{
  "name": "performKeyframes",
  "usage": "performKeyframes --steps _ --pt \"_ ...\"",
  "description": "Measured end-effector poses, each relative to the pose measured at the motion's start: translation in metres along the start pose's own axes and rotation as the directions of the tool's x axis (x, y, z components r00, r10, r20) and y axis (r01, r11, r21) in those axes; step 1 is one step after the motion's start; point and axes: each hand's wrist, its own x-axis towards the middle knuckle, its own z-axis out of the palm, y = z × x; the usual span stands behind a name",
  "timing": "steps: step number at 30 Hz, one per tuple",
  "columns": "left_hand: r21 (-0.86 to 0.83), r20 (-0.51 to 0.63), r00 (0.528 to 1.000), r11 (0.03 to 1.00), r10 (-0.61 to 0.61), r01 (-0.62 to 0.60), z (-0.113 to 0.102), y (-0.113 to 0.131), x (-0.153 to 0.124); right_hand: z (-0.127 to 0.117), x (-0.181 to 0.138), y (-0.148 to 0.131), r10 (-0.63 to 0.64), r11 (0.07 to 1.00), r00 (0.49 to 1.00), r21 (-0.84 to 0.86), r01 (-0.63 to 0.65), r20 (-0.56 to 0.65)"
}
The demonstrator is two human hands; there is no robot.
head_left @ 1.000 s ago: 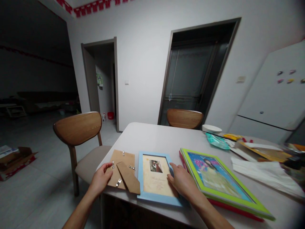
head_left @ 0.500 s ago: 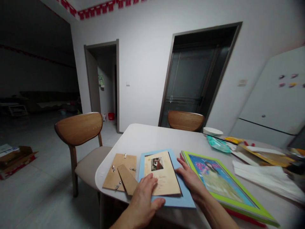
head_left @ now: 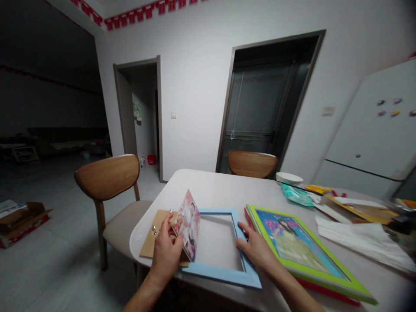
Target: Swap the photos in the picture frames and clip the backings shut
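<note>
A light blue picture frame [head_left: 224, 275] lies flat near the table's front edge, its opening showing the bare surface. My left hand [head_left: 166, 255] grips a printed photo card [head_left: 189, 221] and holds it tilted up on its edge over the frame's left side. My right hand [head_left: 256, 249] rests with fingers spread on the frame's right border. Under my left hand lies the brown backing board [head_left: 151, 242] with metal clips.
A green-framed picture [head_left: 299, 247] lies on a red frame to the right. Papers, a teal packet [head_left: 296, 193] and a white bowl [head_left: 289, 177] sit further back on the white table [head_left: 208, 186]. Two wooden chairs [head_left: 108, 177] stand at the left and far side.
My left hand moved from the backing board onto the paper insert, then lifted it out of the blue frame and turned it up on edge. The frame now shows an open middle.
</note>
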Motion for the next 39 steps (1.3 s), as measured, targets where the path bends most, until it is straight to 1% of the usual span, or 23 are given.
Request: performKeyframes --steps 2,4,7,9,12,17,19,21,23,25,26,28,30,31,32,34,35,37,38,39 --pt "0.008 -0.01 0.997 0.997 -0.073 0.073 -0.012 -0.013 -0.001 0.006 -0.001 0.007 -0.073 0.985 0.997 -0.156 0.073 0.003" --pt "0.071 0.013 0.995 0.992 -0.101 0.1 -0.022 -0.023 -0.005 0.014 -0.004 0.012 -0.118 0.959 0.993 -0.257 0.12 0.024" --pt "0.189 0.1 0.992 0.981 -0.072 0.053 -0.032 -0.032 -0.01 0.021 -0.006 0.019 -0.157 0.925 0.987 -0.345 0.161 0.04" --pt "0.249 0.145 0.989 0.968 -0.034 -0.003 -0.035 -0.035 -0.013 0.023 -0.006 0.021 -0.175 0.913 0.984 -0.367 0.178 0.043" --pt "0.311 0.177 0.984 0.948 0.004 -0.06 -0.033 -0.037 -0.014 0.025 -0.006 0.024 -0.191 0.903 0.981 -0.384 0.194 0.047" --pt "0.356 0.206 0.978 0.928 0.036 -0.109 -0.027 -0.037 -0.016 0.026 -0.007 0.028 -0.202 0.89 0.978 -0.407 0.205 0.052" --pt "0.371 0.204 0.978 0.921 0.043 -0.118 -0.027 -0.037 -0.015 0.026 -0.008 0.026 -0.204 0.888 0.978 -0.414 0.199 0.031" --pt "0.389 0.209 0.977 0.912 0.046 -0.126 -0.027 -0.036 -0.014 0.028 -0.011 0.02 -0.236 0.895 0.971 -0.394 0.21 -0.019" --pt "0.41 0.224 0.973 0.901 0.05 -0.141 -0.028 -0.035 -0.013 0.032 -0.013 0.011 -0.281 0.92 0.958 -0.298 0.254 -0.052" --pt "0.431 0.227 0.972 0.889 0.061 -0.156 -0.026 -0.032 -0.014 0.041 -0.013 0.0 -0.266 0.96 0.964 -0.099 0.264 -0.016" --pt "0.435 0.228 0.971 0.885 0.071 -0.167 -0.025 -0.03 -0.015 0.047 -0.012 -0.005 -0.229 0.973 0.973 0.022 0.229 0.022" --pt "0.419 0.248 0.963 0.884 0.107 -0.206 -0.019 -0.026 -0.019 0.061 -0.009 -0.014 -0.121 0.962 0.987 0.259 0.09 0.106" --pt "0.375 0.313 0.938 0.888 0.151 -0.268 -0.009 -0.022 -0.024 0.072 -0.006 -0.023 -0.033 0.88 0.986 0.472 -0.048 0.163" --pt "0.353 0.352 0.921 0.887 0.167 -0.296 -0.004 -0.021 -0.026 0.076 -0.005 -0.028 -0.014 0.821 0.985 0.564 -0.087 0.173" --pt "0.337 0.385 0.905 0.886 0.18 -0.319 0.001 -0.019 -0.027 0.076 -0.005 -0.035 -0.013 0.757 0.985 0.645 -0.102 0.171" --pt "0.305 0.409 0.887 0.884 0.214 -0.354 0.01 -0.017 -0.027 0.071 -0.008 -0.049 -0.055 0.644 0.99 0.763 -0.063 0.128" --pt "0.279 0.396 0.885 0.887 0.244 -0.369 0.013 -0.014 -0.025 0.065 -0.01 -0.057 -0.088 0.603 0.991 0.797 -0.026 0.099" --pt "0.188 0.321 0.895 0.906 0.309 -0.38 0.015 -0.008 -0.019 0.053 -0.016 -0.07 -0.137 0.553 0.988 0.833 0.019 0.068" --pt "0.127 0.266 0.909 0.923 0.322 -0.364 0.015 -0.004 -0.015 0.048 -0.019 -0.074 -0.142 0.541 0.988 0.841 0.021 0.067" --pt "0.062 0.204 0.93 0.944 0.305 -0.324 0.014 0.0 -0.011 0.045 -0.021 -0.076 -0.129 0.541 0.989 0.841 0.01 0.071"
